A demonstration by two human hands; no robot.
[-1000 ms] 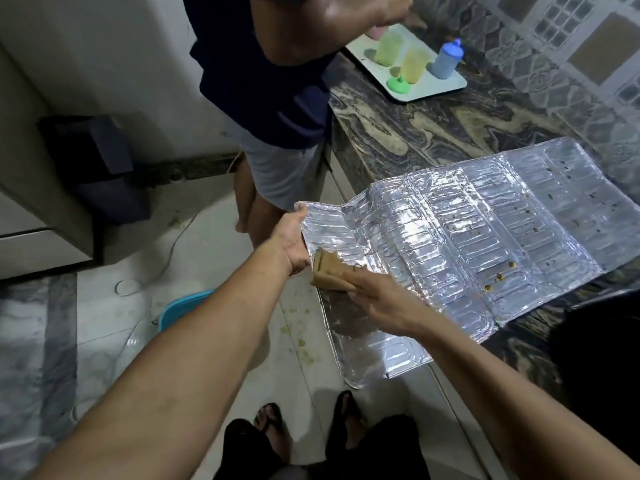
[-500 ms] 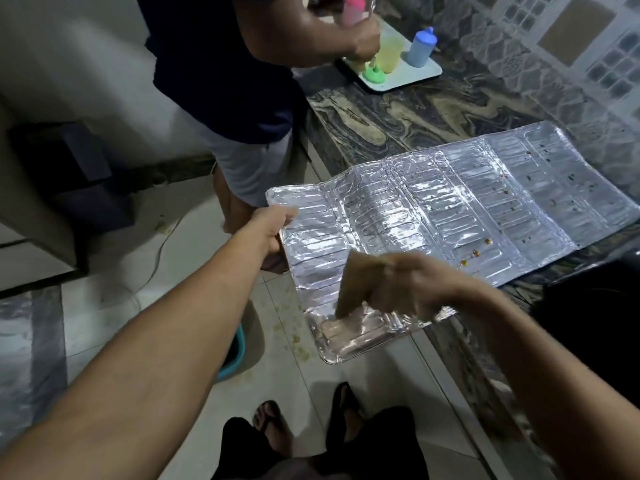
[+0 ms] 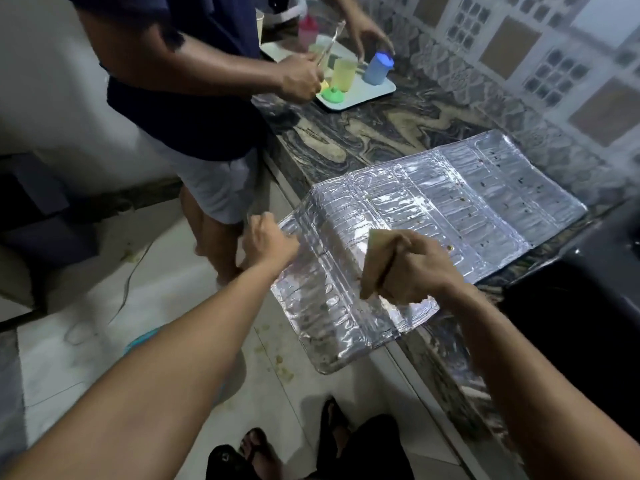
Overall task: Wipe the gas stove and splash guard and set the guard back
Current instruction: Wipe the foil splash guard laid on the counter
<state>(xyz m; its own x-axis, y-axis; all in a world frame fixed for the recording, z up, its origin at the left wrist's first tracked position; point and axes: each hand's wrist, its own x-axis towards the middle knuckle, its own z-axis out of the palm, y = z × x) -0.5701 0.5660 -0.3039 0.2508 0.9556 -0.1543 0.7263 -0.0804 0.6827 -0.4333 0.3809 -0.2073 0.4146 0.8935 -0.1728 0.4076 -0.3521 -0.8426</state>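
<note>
The silver foil splash guard (image 3: 460, 209) lies unfolded on the dark marbled counter (image 3: 374, 133), its near panel hanging past the counter edge over the floor. Brown grease spots dot its far panels. My left hand (image 3: 266, 242) grips the guard's left edge. My right hand (image 3: 412, 268) holds a tan sponge (image 3: 374, 261) pressed on the near panel. The black gas stove (image 3: 588, 306) shows dark at the right.
Another person (image 3: 194, 109) stands at the counter's far end, handling cups on a white tray (image 3: 360, 95). A teal basin (image 3: 142, 341) sits on the floor under my left arm. My sandalled feet (image 3: 256, 445) are on the tiled floor. Patterned wall tiles back the counter.
My right hand has drawn the sponge down the near panel and rightward. The left hand keeps its hold on the guard's edge. The view has tilted, and the other person reached over the tray.
</note>
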